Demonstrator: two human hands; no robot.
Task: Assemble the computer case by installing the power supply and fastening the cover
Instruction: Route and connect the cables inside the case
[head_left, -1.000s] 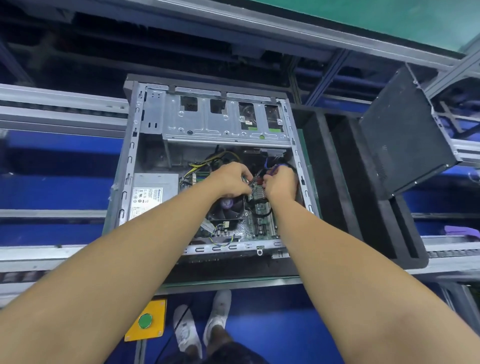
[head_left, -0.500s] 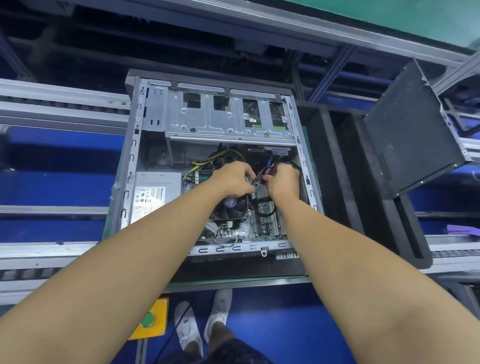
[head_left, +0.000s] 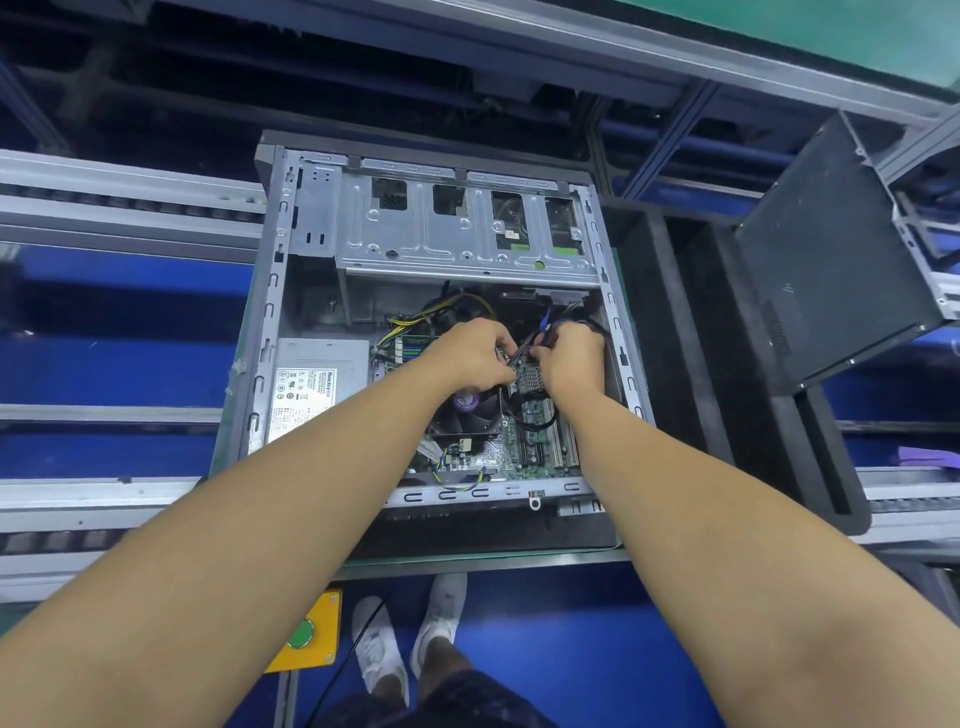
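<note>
My hands meet over the middle of the open grey sheet-metal computer case (head_left: 267, 338), which lies on its side. The left hand (head_left: 465, 358) and right hand (head_left: 571, 358) both have their fingers curled, pinching a bundle of thin dark wires (head_left: 523, 347) that slants from near-left to far-right between them. The silver box-shaped power supply (head_left: 317, 376) sits in the case's left bay, nearer the left hand. My knuckles hide the plug end and its socket on the green motherboard (head_left: 535, 452).
</note>
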